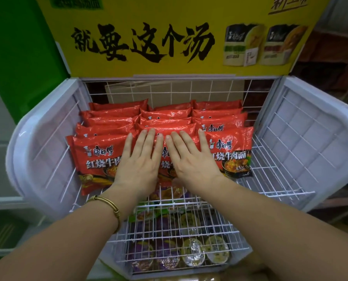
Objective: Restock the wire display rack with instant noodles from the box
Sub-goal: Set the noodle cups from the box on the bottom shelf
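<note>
Two flat hands are on the stock: your left hand (137,165) and your right hand (191,161) lie side by side, palms down, with the fingers straight and a little spread. Neither one grasps anything; they only press on the packets. Under them is the front red plastic packet of instant noodles in the middle column (165,157), and only a narrow strip of it shows between your two hands. Your left hand also covers the right edge of the front red packet of the left column (96,157). The little finger of your right hand lies just beside the left edge of the front red packet of the right column (230,151). The red packets stand in three columns on the upper shelf of the white wire display rack (302,126), each one leaning back on the next, and the rows go up to the back grid. Behind that grid is a brown cardboard sheet (169,90), and above it rises a yellow sign board with big black characters (144,41). You wear a gold metal bangle (110,205) on your left wrist. On the lower wire shelf, below your forearms, lie round noodle cups with purple lids (144,252) and others with pale yellow lids (193,252).
</note>
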`<state>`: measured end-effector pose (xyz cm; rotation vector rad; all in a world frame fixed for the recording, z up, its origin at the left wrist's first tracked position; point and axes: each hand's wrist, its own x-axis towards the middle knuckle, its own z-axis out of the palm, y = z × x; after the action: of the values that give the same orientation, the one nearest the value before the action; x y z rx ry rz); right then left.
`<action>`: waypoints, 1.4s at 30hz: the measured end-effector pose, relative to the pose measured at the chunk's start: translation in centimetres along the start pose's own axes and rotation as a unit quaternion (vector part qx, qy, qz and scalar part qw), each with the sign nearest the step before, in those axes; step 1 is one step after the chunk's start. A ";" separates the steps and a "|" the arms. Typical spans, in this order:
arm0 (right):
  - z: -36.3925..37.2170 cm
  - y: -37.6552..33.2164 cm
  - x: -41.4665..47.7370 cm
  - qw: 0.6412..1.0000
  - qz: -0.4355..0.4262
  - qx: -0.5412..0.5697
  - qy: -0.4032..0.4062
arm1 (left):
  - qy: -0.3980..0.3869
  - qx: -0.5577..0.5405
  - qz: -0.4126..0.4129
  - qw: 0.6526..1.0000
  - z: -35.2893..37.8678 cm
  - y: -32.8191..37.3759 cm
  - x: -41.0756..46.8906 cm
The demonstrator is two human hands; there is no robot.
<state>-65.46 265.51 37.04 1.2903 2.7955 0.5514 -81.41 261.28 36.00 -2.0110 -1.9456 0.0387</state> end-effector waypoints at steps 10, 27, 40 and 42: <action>0.4 0.0 0.1 0.999 -0.002 0.006 0.044 | 0.013 0.004 -0.013 1.000 0.0 0.4 -0.1; -3.8 1.4 -5.7 0.998 0.055 0.011 -0.031 | -0.007 -0.027 0.025 0.999 -5.1 1.4 -3.6; -2.3 7.6 -10.3 0.993 0.113 0.035 -0.016 | 0.014 -0.061 0.070 0.996 -7.8 8.8 -1.1; -1.3 8.9 -9.9 0.994 0.105 0.039 -0.018 | 0.008 -0.061 0.062 0.996 -7.5 9.8 0.2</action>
<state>-52.62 263.04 39.82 1.6059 2.6930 0.4233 -70.07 259.79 40.51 -2.2008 -1.8510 -0.0677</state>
